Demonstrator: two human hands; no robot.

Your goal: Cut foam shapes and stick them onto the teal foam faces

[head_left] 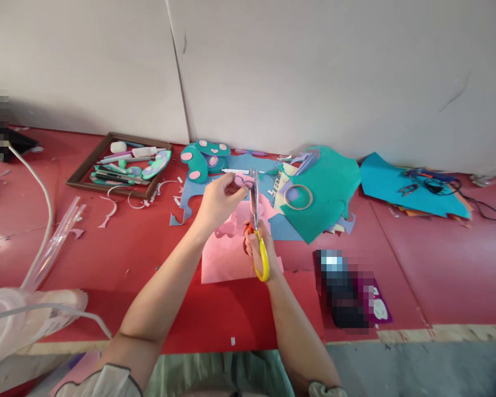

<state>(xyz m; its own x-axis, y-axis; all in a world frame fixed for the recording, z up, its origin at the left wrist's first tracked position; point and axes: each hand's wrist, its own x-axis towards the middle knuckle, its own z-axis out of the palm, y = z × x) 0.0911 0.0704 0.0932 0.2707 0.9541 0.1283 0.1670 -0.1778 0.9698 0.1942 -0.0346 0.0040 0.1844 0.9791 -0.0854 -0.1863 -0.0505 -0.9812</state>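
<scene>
Scissors (pixel 255 212) gripped in right hand (pixel 258 248), blades at small purple cutout (pixel 243 180) pinched by left hand (pixel 218 201) fingers over pink sheet (pixel 223 259).

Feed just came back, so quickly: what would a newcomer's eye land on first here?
Dead centre, the right hand holds yellow-handled scissors with the blades at a small purple cut-out pinched in the left hand, above a pink sheet on the red surface. Behind to the right lies a big teal sheet with a tape ring on it. Back left sits a wooden tray of tools.
</scene>
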